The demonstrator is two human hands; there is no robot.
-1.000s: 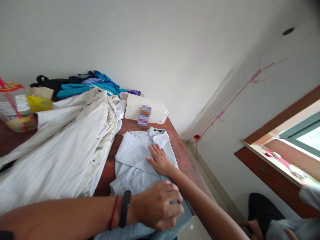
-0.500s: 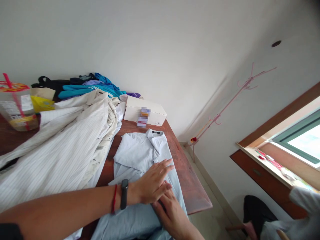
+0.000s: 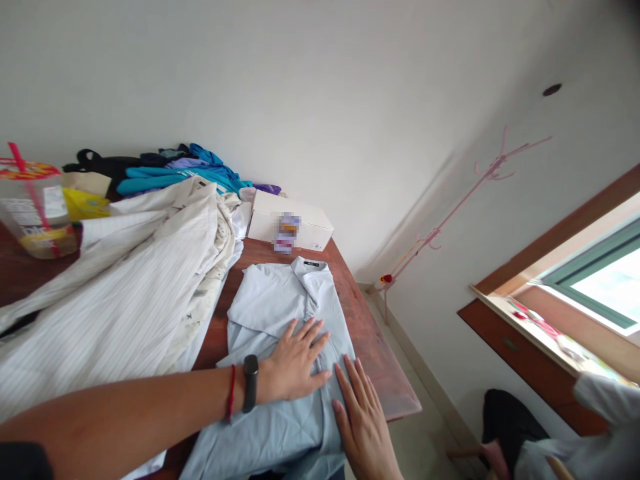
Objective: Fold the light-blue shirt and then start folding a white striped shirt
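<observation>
A light blue-grey shirt (image 3: 270,300) lies folded lengthwise on the brown wooden table (image 3: 373,353), its collar toward the wall. My left hand (image 3: 296,360), with a dark band and a red cord at the wrist, rests flat on the middle of the shirt, fingers spread. To its right, my right hand (image 3: 364,417) lies along the shirt's right edge, fingers stretched out. Neither hand holds anything. The shirt's lower part runs under my left forearm and off the bottom of the view.
White striped garments (image 3: 135,300) are piled on the left. Behind them lie blue and black clothes (image 3: 185,177). A drink cup (image 3: 37,213) stands far left, a white box (image 3: 313,227) at the back. A pink coat rack (image 3: 465,197) and a person's sleeve (image 3: 605,400) are right.
My hands, which overlapped before, have parted. My left hand has moved slightly left with its fingers more spread, and my right hand has shifted right to the shirt's edge.
</observation>
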